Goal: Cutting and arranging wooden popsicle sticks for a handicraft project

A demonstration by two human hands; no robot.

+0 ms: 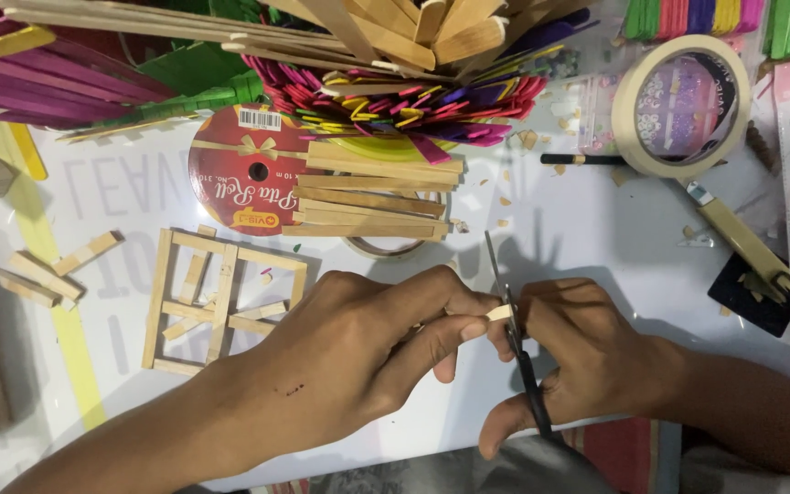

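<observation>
My left hand pinches a short plain wooden craft stick by its end, thumb and forefinger closed on it. My right hand grips a pair of black-handled scissors, blades pointing away from me and closed around the stick's tip. Both hands meet over the white tabletop near its front edge. Left of them lies a flat frame of glued wooden sticks.
A stack of plain sticks rests on a red ribbon spool. Coloured sticks are heaped at the back. A masking tape roll and a glue gun lie at right. Loose stick pieces lie at left.
</observation>
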